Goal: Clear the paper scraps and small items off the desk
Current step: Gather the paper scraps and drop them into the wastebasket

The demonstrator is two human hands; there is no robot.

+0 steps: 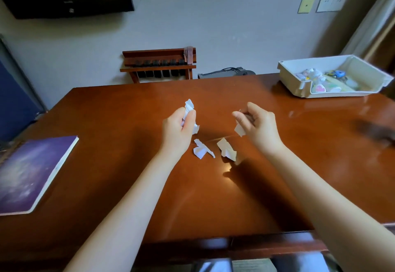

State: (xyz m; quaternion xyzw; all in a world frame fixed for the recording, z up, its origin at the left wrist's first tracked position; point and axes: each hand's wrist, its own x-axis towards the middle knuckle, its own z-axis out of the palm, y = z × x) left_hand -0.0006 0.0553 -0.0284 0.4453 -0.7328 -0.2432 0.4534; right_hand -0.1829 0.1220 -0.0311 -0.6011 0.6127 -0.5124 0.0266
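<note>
Hands are hovering over mid desk (213, 197). Left hand (178, 125) grip is clamping crumpled white scraps (189, 107), right hand (255, 122) grip is pinching a small scrap (239, 130) btwn thumb & fingers. Two more loose scraps (202, 148) (227, 150) are lying on desk just below, btwn the wrists. White tray (288, 73) w/ small items is sitting at far right; purple notebook (30, 173) is lying at left edge.
</note>
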